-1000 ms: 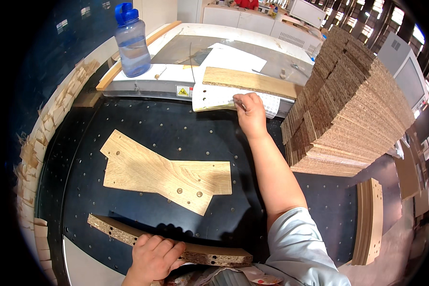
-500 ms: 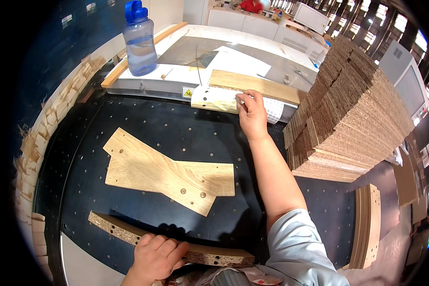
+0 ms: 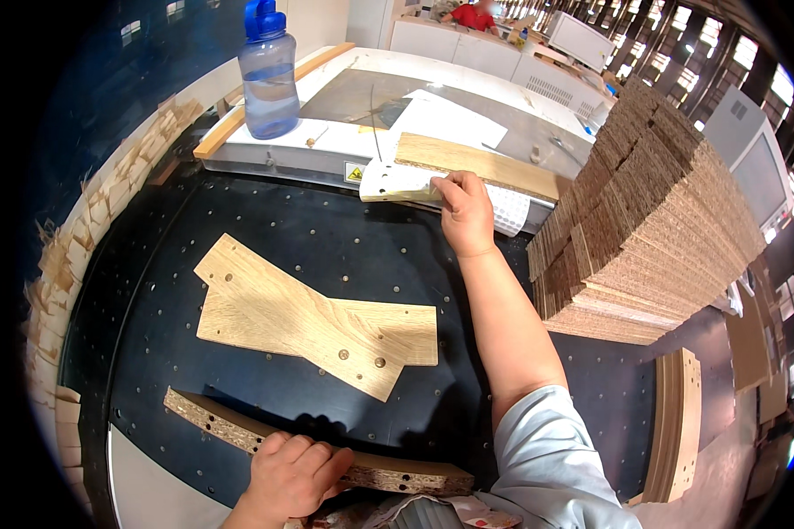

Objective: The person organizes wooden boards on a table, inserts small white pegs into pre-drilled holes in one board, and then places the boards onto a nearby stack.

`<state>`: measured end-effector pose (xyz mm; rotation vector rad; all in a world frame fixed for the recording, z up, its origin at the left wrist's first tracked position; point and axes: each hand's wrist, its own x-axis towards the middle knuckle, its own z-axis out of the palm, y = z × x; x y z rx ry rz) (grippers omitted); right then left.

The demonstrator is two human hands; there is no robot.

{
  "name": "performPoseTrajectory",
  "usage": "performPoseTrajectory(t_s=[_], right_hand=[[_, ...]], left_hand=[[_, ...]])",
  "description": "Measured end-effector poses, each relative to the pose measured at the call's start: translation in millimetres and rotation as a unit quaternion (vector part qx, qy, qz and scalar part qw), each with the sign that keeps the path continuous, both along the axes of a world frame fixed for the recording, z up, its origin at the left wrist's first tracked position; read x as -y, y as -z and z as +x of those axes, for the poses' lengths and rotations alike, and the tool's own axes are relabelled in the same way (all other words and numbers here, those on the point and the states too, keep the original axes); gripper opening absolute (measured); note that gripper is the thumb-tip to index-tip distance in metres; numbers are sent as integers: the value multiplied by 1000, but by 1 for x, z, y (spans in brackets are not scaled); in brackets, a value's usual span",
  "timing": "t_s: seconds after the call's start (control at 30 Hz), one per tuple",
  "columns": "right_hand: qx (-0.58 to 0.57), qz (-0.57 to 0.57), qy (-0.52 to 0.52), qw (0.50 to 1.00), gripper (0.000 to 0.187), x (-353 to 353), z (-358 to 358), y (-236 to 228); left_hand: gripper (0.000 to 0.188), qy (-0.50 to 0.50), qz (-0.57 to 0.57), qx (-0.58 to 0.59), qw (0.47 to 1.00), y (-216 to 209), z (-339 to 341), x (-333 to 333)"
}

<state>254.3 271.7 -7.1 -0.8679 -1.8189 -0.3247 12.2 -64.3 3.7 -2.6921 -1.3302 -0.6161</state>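
Note:
My left hand (image 3: 295, 474) is wrapped over a particleboard strip (image 3: 406, 476) along the near edge, which stands on its narrow side with dark holes in its raw edge. At the far side of the black table, my right hand (image 3: 465, 212) has its thumb and forefinger pinched at a sheet of round white stickers (image 3: 509, 210). Whatever lies between those fingertips is too small to make out. The sheet hangs over the machine's edge, partly hidden by that hand. Between my hands, two wood-grain boards (image 3: 300, 322) with drilled holes lie crossed, one on the other.
Behind the sheet lies a wood-grain strip (image 3: 476, 163). A blue water bottle (image 3: 272, 97) stands at the far left. A tall particleboard stack (image 3: 644, 229) rises at right, with several curved boards (image 3: 675, 423) nearer. A person in red (image 3: 475, 16) is in the background.
My right hand has shifted slightly left along the sticker sheet, its fingers closer together. The whole view has moved a little. My left hand stays on the particleboard strip.

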Motion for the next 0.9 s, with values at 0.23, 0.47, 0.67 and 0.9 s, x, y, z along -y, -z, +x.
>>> performPoseTrajectory(t_s=[0.23,0.47,0.67,0.9], right_hand=[[35,43,22,998,27,3,0,-3],[54,67,30,996,23,2,-2,-6],[56,65,17,996,21,-1,1,-4],[38,42,4,998,19,-2,0,-1]], left_hand=[[30,3,9,14,1000,-1,1,-1],[30,4,17,13,1000,-1,1,-1],[32,3,21,18,1000,-1,1,-1],[35,3,29,18,999,-1,1,-2]])
